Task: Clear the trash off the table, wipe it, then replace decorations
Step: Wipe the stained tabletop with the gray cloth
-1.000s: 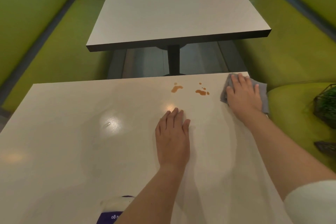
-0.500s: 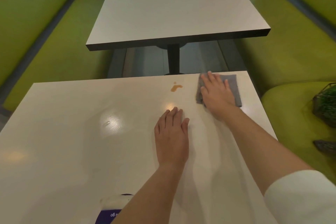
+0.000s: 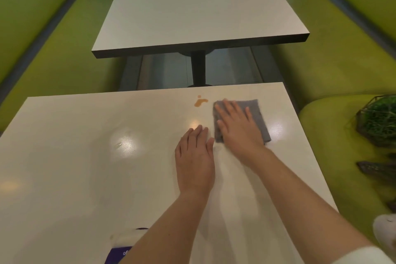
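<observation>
A white table [image 3: 75, 156] fills the near view. My right hand [image 3: 237, 126] presses flat, fingers straight, on a grey cloth [image 3: 257, 113] near the table's far right corner. Just left of the cloth, an orange stain [image 3: 200, 102] marks the surface near the far edge. My left hand [image 3: 195, 156] rests flat on the table beside the cloth, fingers straight, holding nothing.
A wire-framed green plant decoration [image 3: 379, 120] and a dark object [image 3: 377, 169] sit on the green bench at right. A white and purple item [image 3: 126, 244] lies at the table's near edge. A second white table [image 3: 199, 6] stands beyond a gap.
My right hand has slid the cloth leftward and toward me, across the right-hand orange spots, which no longer show. The left hand has stayed put.
</observation>
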